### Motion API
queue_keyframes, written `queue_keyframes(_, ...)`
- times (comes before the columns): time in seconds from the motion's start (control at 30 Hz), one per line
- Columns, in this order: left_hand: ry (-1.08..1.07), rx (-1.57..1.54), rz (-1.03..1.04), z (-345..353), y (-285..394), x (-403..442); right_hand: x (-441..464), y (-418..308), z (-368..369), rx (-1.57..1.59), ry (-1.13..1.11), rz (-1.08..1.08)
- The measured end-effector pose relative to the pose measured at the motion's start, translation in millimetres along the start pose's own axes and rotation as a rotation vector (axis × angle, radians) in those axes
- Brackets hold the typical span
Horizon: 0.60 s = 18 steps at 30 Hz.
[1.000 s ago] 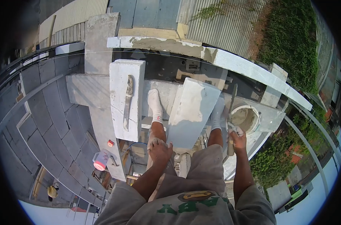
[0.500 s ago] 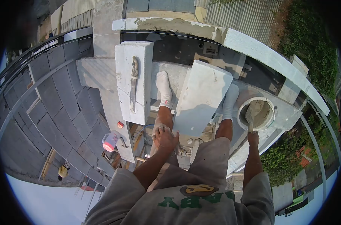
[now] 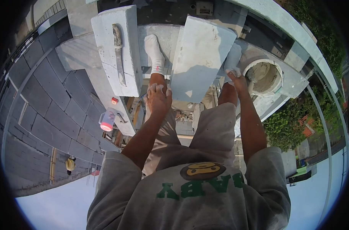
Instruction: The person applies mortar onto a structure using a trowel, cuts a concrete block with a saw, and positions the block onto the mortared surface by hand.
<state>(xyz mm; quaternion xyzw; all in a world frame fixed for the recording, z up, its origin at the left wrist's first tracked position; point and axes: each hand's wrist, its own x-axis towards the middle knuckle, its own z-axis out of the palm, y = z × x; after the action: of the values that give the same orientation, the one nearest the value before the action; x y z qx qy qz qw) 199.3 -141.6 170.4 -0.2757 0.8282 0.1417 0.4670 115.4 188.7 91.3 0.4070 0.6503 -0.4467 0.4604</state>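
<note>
My left hand (image 3: 158, 95) rests on my left lower leg, fingers bent and spread, holding nothing. My right hand (image 3: 236, 77) is beside my right ankle and white sock (image 3: 232, 56), between a pale block (image 3: 199, 53) and a bucket of grey mortar (image 3: 267, 78). Its whitened fingers look loosely apart, with no tool in them; whether they touch the sock or block I cannot tell. A trowel handle (image 3: 251, 85) seems to lean at the bucket's left rim. On another white block (image 3: 105, 57), left of my left foot, lies a long narrow-bladed tool (image 3: 119, 53).
A plastic jug with a pink base (image 3: 107, 119) and a small red lid (image 3: 114, 101) sit on a ledge. Grey roofing (image 3: 55, 103) spreads on the left. A curved block wall (image 3: 293, 28) runs along the far right. Below my legs are gaps with debris.
My right hand has let go of the trowel in the bucket and moved left to beside my right ankle. My left hand stays on my leg. The view has tilted downward.
</note>
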Motion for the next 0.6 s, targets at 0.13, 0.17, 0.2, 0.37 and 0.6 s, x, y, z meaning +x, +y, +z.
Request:
queue_keyframes(0.13,0.048,-0.157,0.102,18,9,56,18,18,48,0.161,-0.025,0.017)
queue_keyframes(0.17,-0.017,-0.191,0.052,18,16,69,33,30,52,0.142,-0.042,0.03)
queue_keyframes(0.2,-0.079,-0.223,0.003,10,28,81,52,50,58,0.125,-0.059,0.04)
queue_keyframes(0.37,-0.218,-0.492,-0.011,32,54,101,55,55,80,0.345,-0.133,0.059)
queue_keyframes(0.6,-0.126,-0.652,-0.173,49,67,100,32,32,84,0.378,-0.102,0.015)
